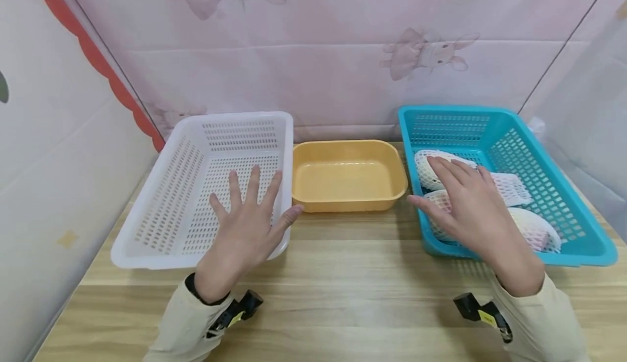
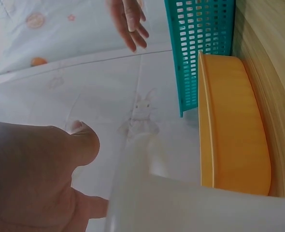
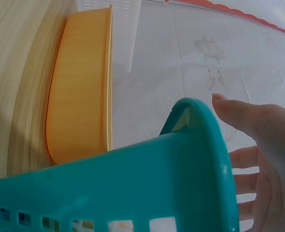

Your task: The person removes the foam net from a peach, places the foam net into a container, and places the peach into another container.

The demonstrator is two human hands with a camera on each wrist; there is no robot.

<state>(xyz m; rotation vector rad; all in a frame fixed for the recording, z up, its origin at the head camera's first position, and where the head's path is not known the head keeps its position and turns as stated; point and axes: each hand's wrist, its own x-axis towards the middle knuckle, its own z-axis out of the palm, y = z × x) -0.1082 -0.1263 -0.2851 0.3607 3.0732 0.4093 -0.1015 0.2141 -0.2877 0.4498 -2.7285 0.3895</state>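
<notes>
My left hand, fingers spread and straight, hovers over the white basket, which has nothing in it. Over the teal basket is my right hand, fingers extended and thumb out to the left, holding nothing. Beneath it lie several rounded things in white foam netting; the hand partly hides them. In the right wrist view, the teal rim stands right beside the right hand's fingers. The left wrist view has the left thumb close to the white basket's rim.
Between the two baskets sits a shallow yellow tub on the wood-grain table. A pink wall sheet printed with rabbits rises right behind the containers. Both wrists carry small black cameras.
</notes>
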